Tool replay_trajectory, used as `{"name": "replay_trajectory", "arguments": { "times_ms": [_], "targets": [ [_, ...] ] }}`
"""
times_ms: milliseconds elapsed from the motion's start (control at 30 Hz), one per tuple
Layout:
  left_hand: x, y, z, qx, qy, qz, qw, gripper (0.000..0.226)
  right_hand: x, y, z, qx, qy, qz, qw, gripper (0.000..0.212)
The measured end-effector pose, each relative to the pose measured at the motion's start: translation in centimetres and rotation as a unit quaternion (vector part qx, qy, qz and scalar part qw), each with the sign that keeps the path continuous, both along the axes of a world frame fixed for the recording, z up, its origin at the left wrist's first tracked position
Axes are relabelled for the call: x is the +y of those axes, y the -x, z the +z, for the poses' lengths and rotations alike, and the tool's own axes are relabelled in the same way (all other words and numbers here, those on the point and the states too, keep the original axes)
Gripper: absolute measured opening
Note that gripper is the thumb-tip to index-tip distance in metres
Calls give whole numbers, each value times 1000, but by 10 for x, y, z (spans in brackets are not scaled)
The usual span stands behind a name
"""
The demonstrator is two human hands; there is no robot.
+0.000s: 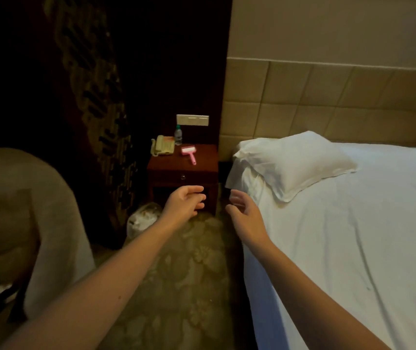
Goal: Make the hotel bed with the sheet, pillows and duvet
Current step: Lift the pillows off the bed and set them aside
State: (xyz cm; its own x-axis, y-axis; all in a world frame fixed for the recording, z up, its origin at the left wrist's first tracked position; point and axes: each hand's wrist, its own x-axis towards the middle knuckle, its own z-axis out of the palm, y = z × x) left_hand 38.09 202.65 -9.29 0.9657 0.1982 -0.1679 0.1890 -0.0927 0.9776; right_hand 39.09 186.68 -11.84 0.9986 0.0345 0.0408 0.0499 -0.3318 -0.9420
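1. A person's left hand (185,202) and right hand (243,210) reach forward above the carpet (189,269), fingers loosely spread and holding nothing.
2. At 2 o'clock from the hands, a white pillow (295,160) lies on the fitted sheet (353,236).
3. At 12 o'clock, a nightstand (196,170) bears a telephone (162,145), a bottle (178,134) and a pink roller (189,151).

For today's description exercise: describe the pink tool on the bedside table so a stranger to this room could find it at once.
Left of the bed's padded headboard stands a dark wooden bedside table. On its top, right of the telephone, in front of the water bottle, lies the lint roller. It alone is pink, its handle pointing toward the camera.
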Motion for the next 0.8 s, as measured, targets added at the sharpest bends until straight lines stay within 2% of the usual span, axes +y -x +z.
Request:
{"name": "replay_trajectory", "arguments": {
  "times_ms": [400,800],
  "targets": [
    [-28,-245,4,7,-8,-157,988,27,-26,-203,-5,19,-7,-153,988,42],
    [-140,-537,4,9,-15,-216,976,20,-126,-462,4,22,-5,-236,971,43]
  ]
}}
